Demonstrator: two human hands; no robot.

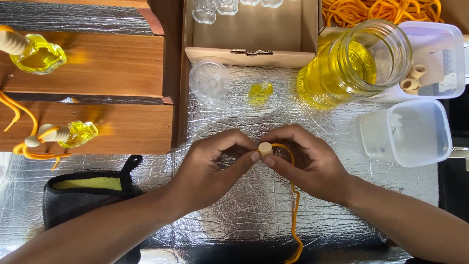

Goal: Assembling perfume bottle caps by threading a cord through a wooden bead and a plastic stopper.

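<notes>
From the head view, we have both hands together over the middle of the foil-covered surface (234,215). Our left hand (210,166) pinches a small pale wooden cap (265,148) between thumb and forefinger, its grip closed tight on it. Our right hand (308,164) meets it from the other side, its grip closed on the orange cord (294,210), which loops at the cap and trails down toward us.

To do this well, we judge it best to hold the cap steady and feed the cord straight, fingertips close to its end.

Beyond the hands stand a tiny bottle (260,91) of yellow liquid, a clear round lid (209,80) and a big glass jar (354,63). Finished bottles (73,134) lie on wooden boards (97,63) to the left.
</notes>
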